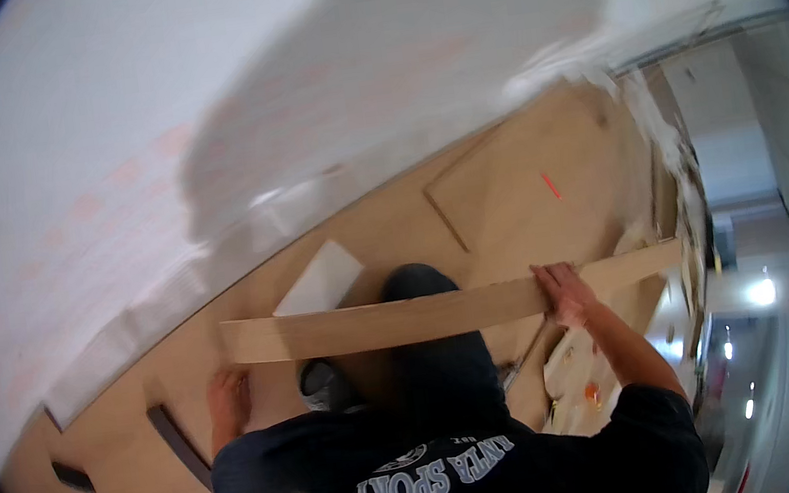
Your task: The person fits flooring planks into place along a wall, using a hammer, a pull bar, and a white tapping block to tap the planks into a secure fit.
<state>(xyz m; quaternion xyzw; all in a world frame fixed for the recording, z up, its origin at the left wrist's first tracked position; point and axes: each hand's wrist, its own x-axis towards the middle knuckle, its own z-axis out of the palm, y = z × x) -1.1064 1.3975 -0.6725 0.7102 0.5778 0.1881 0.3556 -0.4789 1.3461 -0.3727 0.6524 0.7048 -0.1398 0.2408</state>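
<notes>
A long, narrow light-wood plank (404, 324) lies crosswise in front of my body, above my bent knee. My right hand (568, 294) is closed around the plank, well to the right of its middle, with the fingers over its far edge. My left hand (229, 397) is low beside the plank's left end, at its near edge. Its fingers are blurred, and whether they touch the wood I cannot tell.
A white rectangular piece (320, 277) lies beyond the plank on the tan floor (507, 203), near the pale wall (86, 137). A dark strip (178, 444) and a short dark block (73, 478) lie at left. Crumpled pale sheeting (572, 368) is at right, and a thin red piece (552, 186) lies farther off.
</notes>
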